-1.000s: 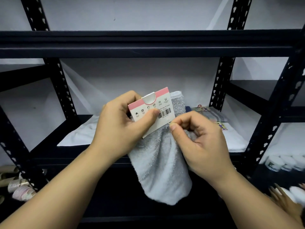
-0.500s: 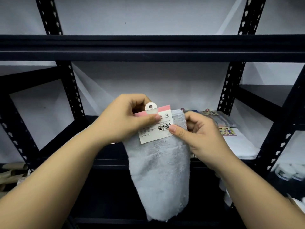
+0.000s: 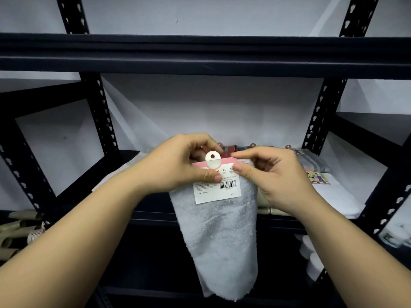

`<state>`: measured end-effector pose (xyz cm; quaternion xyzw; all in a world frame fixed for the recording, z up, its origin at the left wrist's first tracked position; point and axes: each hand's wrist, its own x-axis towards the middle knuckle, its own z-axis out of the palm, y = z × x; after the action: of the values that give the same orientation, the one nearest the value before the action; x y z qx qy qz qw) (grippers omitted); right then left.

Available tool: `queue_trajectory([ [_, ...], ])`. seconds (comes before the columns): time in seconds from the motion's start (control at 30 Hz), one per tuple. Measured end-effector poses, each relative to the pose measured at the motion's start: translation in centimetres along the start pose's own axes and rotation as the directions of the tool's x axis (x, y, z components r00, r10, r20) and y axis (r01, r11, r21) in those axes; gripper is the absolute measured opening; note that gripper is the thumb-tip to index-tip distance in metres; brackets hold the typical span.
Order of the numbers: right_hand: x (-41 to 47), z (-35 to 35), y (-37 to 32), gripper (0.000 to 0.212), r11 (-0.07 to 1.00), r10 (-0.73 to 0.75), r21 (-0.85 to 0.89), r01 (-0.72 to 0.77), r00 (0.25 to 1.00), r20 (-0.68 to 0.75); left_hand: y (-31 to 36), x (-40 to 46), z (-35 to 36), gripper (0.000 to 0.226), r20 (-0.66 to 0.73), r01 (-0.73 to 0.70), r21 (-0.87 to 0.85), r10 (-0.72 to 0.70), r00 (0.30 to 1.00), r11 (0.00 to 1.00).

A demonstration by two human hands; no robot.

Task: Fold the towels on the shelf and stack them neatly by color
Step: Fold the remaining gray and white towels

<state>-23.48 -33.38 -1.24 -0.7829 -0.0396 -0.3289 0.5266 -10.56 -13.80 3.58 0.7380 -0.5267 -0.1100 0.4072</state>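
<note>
A pale grey towel (image 3: 222,236) hangs in front of the black shelf (image 3: 138,156), carrying a pink-and-white cardboard tag (image 3: 219,191) with a barcode at its top. My left hand (image 3: 178,165) pinches the tag's left upper edge and the towel behind it. My right hand (image 3: 273,176) pinches the tag's right upper corner between thumb and forefinger. More tagged towels (image 3: 311,165), striped and white, lie on the shelf behind my right hand. A white towel (image 3: 120,174) lies flat at the shelf's left, mostly hidden by my left arm.
A black shelf beam (image 3: 200,56) crosses overhead. Perforated black uprights (image 3: 102,112) stand left and right. Cardboard tubes (image 3: 15,232) lie low at the left. White rolled items (image 3: 311,256) sit on a lower level at the right.
The tag has turned upright and square to me. My right hand moved up from the tag's lower right edge to its top right corner. Both hands sit closer together.
</note>
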Motion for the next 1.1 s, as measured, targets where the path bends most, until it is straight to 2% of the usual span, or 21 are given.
queue_trajectory([
  [0.07,0.5,0.4,0.3,0.017,0.999,-0.016,-0.031,0.016,1.0,-0.016,-0.8,0.5,0.0,0.03,0.038,0.004,0.03,-0.005,0.999,1.0],
  [0.13,1.3,1.3,0.8,0.017,0.997,-0.031,-0.069,0.03,0.999,-0.021,-1.4,1.3,-0.3,0.025,0.062,0.016,0.139,-0.024,0.998,0.99],
  [0.23,2.9,2.8,1.6,0.021,0.999,-0.034,-0.001,0.034,0.999,-0.037,-2.2,2.9,-1.2,0.02,0.091,0.026,0.182,-0.043,0.995,0.983],
  [0.3,4.0,3.4,2.2,0.033,0.999,0.019,0.05,-0.018,1.0,-0.021,-3.0,3.8,-2.2,0.019,0.088,0.027,0.154,-0.041,0.995,0.988],
  [0.37,5.0,3.5,3.2,0.041,0.989,0.142,0.029,-0.144,0.988,0.059,-4.0,4.7,-3.6,0.018,0.041,0.037,0.124,-0.043,0.998,0.992],
  [0.5,5.7,3.4,6.5,0.028,0.916,0.399,-0.071,-0.394,0.885,0.241,-6.7,6.3,-6.7,0.022,-0.123,0.076,-0.023,-0.078,0.989,0.997],
  [0.6,5.9,2.8,8.9,0.03,0.872,0.489,-0.144,-0.468,0.812,0.319,-9.2,7.0,-8.6,0.02,-0.182,0.143,-0.081,-0.155,0.971,0.986],
  [0.7,6.1,2.0,10.3,0.031,0.809,0.588,-0.285,-0.514,0.708,0.391,-12.1,7.1,-9.7,0.013,-0.187,0.242,-0.116,-0.26,0.947,0.963],
  [0.77,6.5,1.5,11.1,0.035,0.765,0.643,-0.377,-0.523,0.66,0.388,-14.3,6.9,-9.9,0.009,-0.167,0.316,-0.133,-0.336,0.927,0.939],
  [0.83,7.0,1.3,11.7,0.039,0.743,0.666,-0.403,-0.534,0.644,0.376,-16.8,6.3,-9.8,0.009,-0.097,0.391,-0.167,-0.41,0.907,0.905],
  [0.97,8.1,1.6,12.9,0.023,0.707,0.707,-0.326,-0.627,0.614,0.352,-22.0,5.1,-9.0,0.012,0.039,0.539,-0.279,-0.551,0.833,0.795],
  [1.03,8.7,2.1,13.8,0.024,0.701,0.712,-0.354,-0.619,0.632,0.306,-24.0,4.5,-8.4,0.004,0.089,0.595,-0.299,-0.599,0.796,0.746],
  [1.1,9.4,2.7,14.9,0.027,0.695,0.701,-0.45,-0.56,0.668,0.251,-25.4,4.1,-7.6,0.007,0.121,0.633,-0.306,-0.63,0.767,0.711],
])
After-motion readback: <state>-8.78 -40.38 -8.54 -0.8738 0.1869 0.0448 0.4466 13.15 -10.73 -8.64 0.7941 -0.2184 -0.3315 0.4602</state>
